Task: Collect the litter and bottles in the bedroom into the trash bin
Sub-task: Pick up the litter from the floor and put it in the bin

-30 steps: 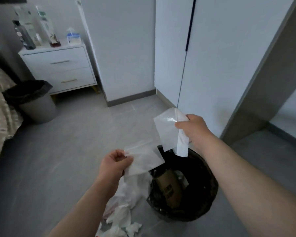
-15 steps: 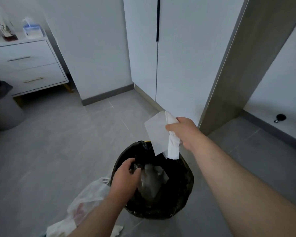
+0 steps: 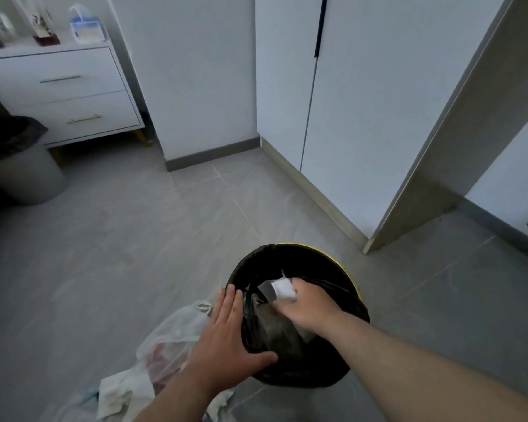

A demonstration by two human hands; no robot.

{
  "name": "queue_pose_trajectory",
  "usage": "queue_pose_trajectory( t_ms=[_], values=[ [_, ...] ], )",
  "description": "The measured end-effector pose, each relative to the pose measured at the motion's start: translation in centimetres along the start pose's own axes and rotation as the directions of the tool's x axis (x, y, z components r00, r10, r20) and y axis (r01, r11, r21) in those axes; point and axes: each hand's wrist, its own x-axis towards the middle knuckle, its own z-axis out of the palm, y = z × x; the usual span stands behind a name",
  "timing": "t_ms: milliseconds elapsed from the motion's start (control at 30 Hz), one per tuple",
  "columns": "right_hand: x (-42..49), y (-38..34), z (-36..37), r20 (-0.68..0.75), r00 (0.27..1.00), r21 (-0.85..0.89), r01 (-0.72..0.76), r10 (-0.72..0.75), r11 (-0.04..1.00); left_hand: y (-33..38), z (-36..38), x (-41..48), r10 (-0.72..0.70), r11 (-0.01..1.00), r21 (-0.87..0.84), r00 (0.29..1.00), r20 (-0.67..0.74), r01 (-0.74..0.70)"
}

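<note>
Down inside the bin [image 3: 343,268], the right hand [image 3: 310,306], blurred, pinched a white tissue [image 3: 283,288] at its fingertips. The left hand [image 3: 226,339] lay spread flat, fingers straight, on the near-left rim. More litter [image 3: 171,345] lay on the floor just left of the bin.

We see the trash bin [image 3: 302,376] lined with thin black plastic, crinkled and faintly glossy, under a hard-looking yellow rim [image 3: 339,262], and the tissue [image 3: 282,288] in it is soft white paper. The bag [image 3: 171,336] beside it is filmy, translucent plastic, with crumpled paper scraps [image 3: 119,394] at its edge. The floor [image 3: 119,254] looks like smooth, matt grey tile, and the nightstand [image 3: 22,99] is matt white with brassy metal handles [image 3: 60,79].
</note>
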Motion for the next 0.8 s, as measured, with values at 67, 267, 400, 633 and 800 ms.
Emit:
queue_pose_trajectory(
  t_ms=[67,267,400,633,800],
  values=[
    [0.0,0.0,2.1,0.135,0.991,-0.114,0.033,-0.017,0.993,0.0,0.1,0.0,0.007,1.0,0.01,1.0,0.002,-0.007],
    [2.2,0.2,6.5,0.335,0.942,-0.406,0.118,0.027,0.906,-0.5,0.4,0.2,0.01,1.0,0.015,1.0,0.004,-0.01],
    [3.5,1.7,6.3,0.374,0.925,-0.567,0.169,0.069,0.806,-0.7,0.6,0.4,0.016,1.0,0.023,1.0,0.001,-0.016],
    [3.4,0.0,2.2,0.189,0.975,-0.248,0.161,-0.116,0.955,-0.7,0.6,0.4,0.022,0.999,0.028,1.0,0.004,-0.022],
    [3.2,0.8,-1.2,-0.056,0.967,-0.292,0.223,-0.249,0.93,-0.7,0.6,0.4,0.011,1.0,0.027,1.0,0.011,-0.011]
  ],
)
